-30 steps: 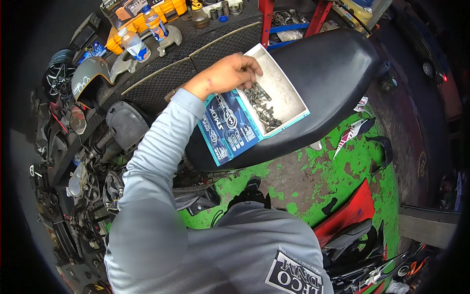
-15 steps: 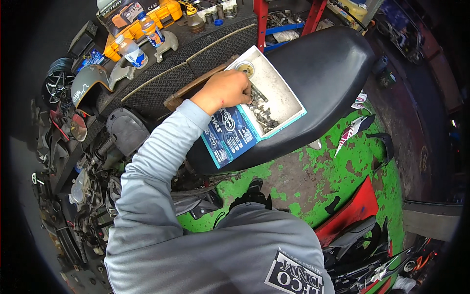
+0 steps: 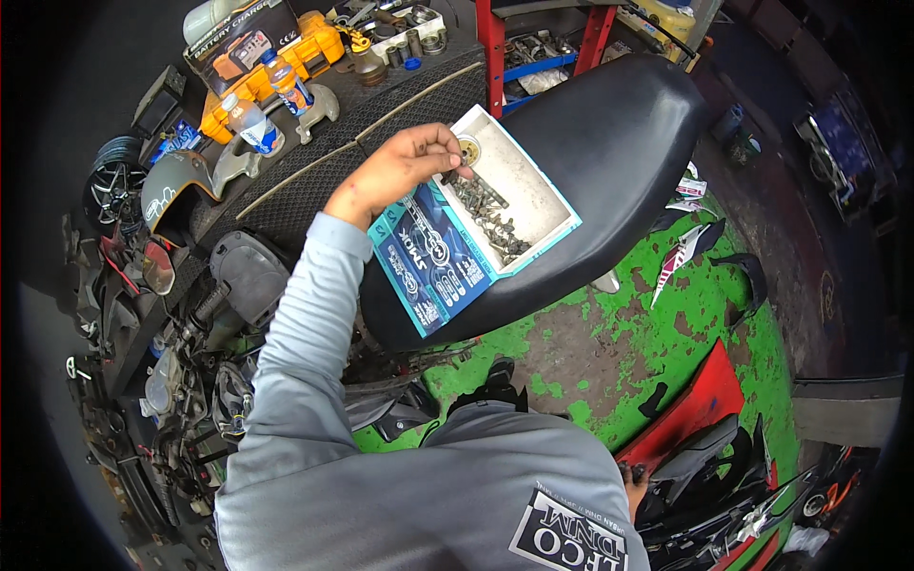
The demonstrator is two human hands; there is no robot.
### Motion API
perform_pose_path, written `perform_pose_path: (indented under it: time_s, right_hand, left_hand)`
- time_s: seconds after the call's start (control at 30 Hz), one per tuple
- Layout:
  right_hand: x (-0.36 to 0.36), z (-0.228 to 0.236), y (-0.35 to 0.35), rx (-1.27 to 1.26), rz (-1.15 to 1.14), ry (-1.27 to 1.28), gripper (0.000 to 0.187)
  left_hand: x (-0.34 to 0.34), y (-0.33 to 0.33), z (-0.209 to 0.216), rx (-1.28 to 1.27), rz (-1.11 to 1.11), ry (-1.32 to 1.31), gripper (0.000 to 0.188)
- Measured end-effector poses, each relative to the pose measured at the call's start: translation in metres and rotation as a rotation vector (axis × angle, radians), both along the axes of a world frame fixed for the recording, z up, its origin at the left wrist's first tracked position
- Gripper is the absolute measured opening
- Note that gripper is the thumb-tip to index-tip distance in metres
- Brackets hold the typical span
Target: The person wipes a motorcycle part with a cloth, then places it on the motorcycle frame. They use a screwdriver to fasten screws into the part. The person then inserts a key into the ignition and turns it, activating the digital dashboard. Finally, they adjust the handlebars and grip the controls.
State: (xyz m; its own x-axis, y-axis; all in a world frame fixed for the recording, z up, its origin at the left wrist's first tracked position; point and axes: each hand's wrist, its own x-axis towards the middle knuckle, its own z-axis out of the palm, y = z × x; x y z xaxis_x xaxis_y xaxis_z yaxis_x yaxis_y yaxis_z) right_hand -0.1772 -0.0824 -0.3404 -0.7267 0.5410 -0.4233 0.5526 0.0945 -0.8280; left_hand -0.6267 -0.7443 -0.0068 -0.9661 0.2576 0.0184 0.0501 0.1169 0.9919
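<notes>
Both hands show: the left hand [image 3: 455,164] reaches over the open box, while only part of the right hand [image 3: 635,483] peeks out past the shirt's edge at lower right. The left forearm, in a grey sleeve [image 3: 305,314], slants up from the lower left, the wrist turned toward the right and the back of the hand upward. Its fingers are bent and its thumb is drawn in close to them, a narrow pose; whether something small sits between the tips, I cannot tell. The right hand's fingers point up beside a red panel [image 3: 690,404], and what it may hold cannot be told. The box lies on a black seat [image 3: 609,143], its blue printed lid [image 3: 419,271] folded back toward the person's left. Inside the pale, stained tray [image 3: 533,181], small dark metal parts [image 3: 490,224] crowd along the lid side, jumbled like screws and bolts, with a dark rod [image 3: 492,187] among them. A round gold-toned piece [image 3: 469,149] rests at the far end, just beside the left fingertips.
</notes>
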Motion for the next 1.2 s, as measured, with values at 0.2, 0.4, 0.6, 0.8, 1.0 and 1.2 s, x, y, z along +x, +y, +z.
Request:
perform_pose_path:
  time_s: [0.2,0.4,0.6,0.8,1.0,1.2]
  right_hand:
    - [-0.088,0.09,-0.033,0.447,0.096,0.126,0.033]
    - [-0.156,0.248,-0.099,0.323,0.021,0.613,0.035]
    - [-0.133,0.329,-0.116,-0.272,-0.116,1.097,0.053]
    - [-0.087,0.338,-0.102,-0.338,-0.311,1.182,0.049]
    - [-0.028,0.335,-0.063,-0.224,-0.451,1.226,0.046]
    - [0.055,0.343,-0.02,-0.052,-0.616,1.241,0.051]
  left_hand:
    - [0.061,0.077,0.01,0.457,0.01,0.021,0.021]
    - [0.106,0.178,0.01,0.482,-0.048,-0.022,0.019]
    - [0.132,0.251,0.009,0.472,-0.214,-0.06,0.023]
    - [0.161,0.32,0.006,0.7,-0.51,-0.316,0.018]
    - [0.201,0.409,0.007,0.737,-0.703,-0.461,0.016]
    - [0.24,0.505,0.005,0.604,-0.886,-0.448,0.019]
